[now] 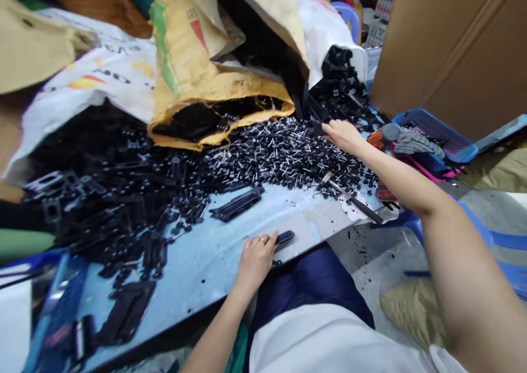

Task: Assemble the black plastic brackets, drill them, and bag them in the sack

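Observation:
My left hand (pixel 257 257), a ring on one finger, is closed on a long black plastic part (pixel 285 237) at the table's front edge. The rounded end of that part sticks out past the fingers. Stretched out to the far right, my right hand (pixel 345 135) pinches a dark black plastic piece (pixel 318 129) beside a heap of black parts; its outline blends into the heap. Between the hands spreads a pile of small black pieces with metal pins (pixel 272 153). A longer black plastic housing (pixel 236 204) lies on the blue table (pixel 193 263).
A hammer (pixel 349 196) lies at the table's right front. Open sacks (pixel 177 71) spill black parts at the back and left. A blue basket (pixel 440 131) with gloves stands right, before a large cardboard box (pixel 444 43). Black plates (pixel 125 312) lie front left.

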The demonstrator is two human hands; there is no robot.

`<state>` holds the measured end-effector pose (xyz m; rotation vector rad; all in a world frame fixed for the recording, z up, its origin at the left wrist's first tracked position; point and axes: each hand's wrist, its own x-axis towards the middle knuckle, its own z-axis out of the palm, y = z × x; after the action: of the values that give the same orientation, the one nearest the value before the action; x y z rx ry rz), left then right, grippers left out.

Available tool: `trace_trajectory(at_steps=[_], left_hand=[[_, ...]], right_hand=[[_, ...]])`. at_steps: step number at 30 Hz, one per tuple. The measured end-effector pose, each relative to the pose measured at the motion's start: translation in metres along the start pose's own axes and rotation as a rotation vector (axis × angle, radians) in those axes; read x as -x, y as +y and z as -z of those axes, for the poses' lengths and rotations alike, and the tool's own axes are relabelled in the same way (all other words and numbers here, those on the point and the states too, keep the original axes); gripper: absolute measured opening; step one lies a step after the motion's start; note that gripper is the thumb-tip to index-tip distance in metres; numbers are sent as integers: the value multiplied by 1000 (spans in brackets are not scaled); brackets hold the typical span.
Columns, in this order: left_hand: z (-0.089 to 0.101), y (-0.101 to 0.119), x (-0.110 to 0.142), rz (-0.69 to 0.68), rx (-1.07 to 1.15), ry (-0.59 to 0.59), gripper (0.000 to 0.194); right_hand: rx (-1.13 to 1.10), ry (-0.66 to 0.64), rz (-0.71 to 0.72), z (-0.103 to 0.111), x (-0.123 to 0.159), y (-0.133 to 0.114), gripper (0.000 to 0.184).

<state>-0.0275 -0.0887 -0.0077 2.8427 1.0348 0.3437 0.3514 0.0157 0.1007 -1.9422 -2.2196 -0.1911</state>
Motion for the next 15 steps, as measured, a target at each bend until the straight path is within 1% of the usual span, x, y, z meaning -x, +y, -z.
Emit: trace_trajectory(at_steps=[2, 4, 5, 7, 8, 10, 13, 15], left_hand=[[1, 3, -3, 42, 10, -57, 30], [2, 6, -8, 56, 54, -109, 30], [2, 8, -12, 49, 86, -135, 30], [4, 12, -20, 28, 154, -195, 32], [6, 13, -24, 23, 182, -228, 32], [8, 16, -31, 32, 223, -284, 33], [13, 18, -34, 47, 252, -314, 38], [15, 18, -34, 41, 255, -313, 47]], right_hand=[[-43, -130, 168, 4, 28, -41, 22], [-58, -296, 354, 0, 63, -82, 15], [-54, -398, 458, -4, 80, -100, 16], [-39, -545, 581, -14, 109, -129, 22], [-31, -592, 604, -19, 120, -141, 26], [-14, -621, 580, -30, 132, -157, 31], [4, -568, 494, -41, 138, -168, 35], [-4, -514, 450, -47, 141, -170, 35]])
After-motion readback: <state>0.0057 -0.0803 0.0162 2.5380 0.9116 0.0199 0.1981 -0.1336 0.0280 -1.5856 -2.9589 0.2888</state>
